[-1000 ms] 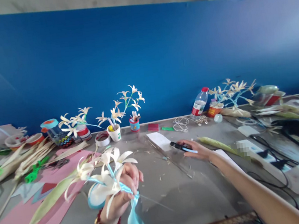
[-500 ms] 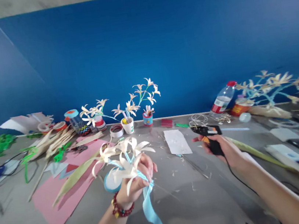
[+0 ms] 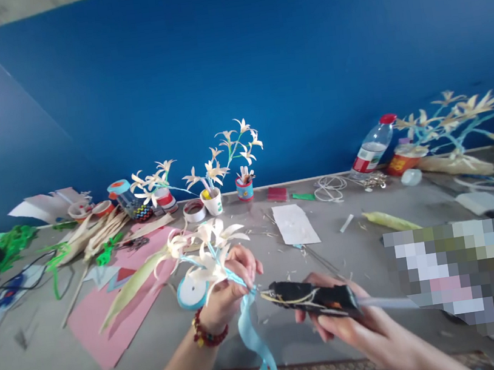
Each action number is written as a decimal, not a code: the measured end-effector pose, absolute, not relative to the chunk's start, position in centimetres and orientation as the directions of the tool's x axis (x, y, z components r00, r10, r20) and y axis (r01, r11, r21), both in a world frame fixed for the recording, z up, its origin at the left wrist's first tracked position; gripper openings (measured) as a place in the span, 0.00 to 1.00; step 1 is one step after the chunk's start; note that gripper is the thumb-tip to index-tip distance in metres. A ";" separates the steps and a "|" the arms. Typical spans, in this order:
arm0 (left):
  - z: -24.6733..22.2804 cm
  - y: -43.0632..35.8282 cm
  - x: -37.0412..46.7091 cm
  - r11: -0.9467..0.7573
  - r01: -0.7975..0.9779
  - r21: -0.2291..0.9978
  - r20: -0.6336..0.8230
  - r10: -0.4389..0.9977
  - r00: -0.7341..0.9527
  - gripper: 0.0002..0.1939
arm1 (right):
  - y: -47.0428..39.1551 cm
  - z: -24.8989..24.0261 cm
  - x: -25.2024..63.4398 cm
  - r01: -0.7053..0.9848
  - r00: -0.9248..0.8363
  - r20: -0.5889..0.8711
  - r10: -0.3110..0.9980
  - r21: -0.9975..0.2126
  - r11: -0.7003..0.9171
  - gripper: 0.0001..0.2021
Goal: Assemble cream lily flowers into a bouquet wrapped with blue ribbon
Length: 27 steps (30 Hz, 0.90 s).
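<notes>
My left hand (image 3: 235,278) pinches the light-blue stem of a bunch of cream paper-like flowers (image 3: 206,255). From its fingertips a light-blue ribbon (image 3: 252,337) hangs in curls past the table's front edge. My right hand (image 3: 343,312) is wrapped round a black glue gun (image 3: 315,298), with a translucent stick out of its rear end. The gun's nozzle points left, just right of the ribbon and stem; a small gap seems to part them. Behind my left wrist lies a round white-and-blue roll (image 3: 192,290).
Pink paper sheets (image 3: 105,321) and a pale green husk (image 3: 128,290) lie left. Cups with flowers (image 3: 211,202) line the back, with a tilted bottle (image 3: 371,149) at back right. White paper (image 3: 296,224) lies mid-table. A pixelated patch hides part of the right.
My right hand has brought the glue gun left and nearer, from the right of the table to beside the stem. My left hand keeps its hold on the flowers. The view has shifted slightly.
</notes>
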State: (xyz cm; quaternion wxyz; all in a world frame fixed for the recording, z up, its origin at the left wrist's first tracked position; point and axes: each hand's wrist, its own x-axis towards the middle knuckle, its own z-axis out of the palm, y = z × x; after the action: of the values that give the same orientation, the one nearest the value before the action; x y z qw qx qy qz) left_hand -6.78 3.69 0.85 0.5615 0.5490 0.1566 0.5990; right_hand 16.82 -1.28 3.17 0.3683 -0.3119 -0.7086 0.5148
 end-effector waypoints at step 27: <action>1.1 3.6 -6.6 -0.330 -0.534 0.778 0.510 0.829 0.230 0.11 | -0.8 3.3 15.6 0.146 -0.524 0.263 0.810 -0.909 0.390 0.12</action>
State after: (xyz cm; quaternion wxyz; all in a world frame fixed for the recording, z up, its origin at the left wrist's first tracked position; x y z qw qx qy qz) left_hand -6.56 3.60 1.15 0.5628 0.5463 0.1348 0.6056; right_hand 15.57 -0.83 3.28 0.3686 -0.3197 -0.7478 0.4502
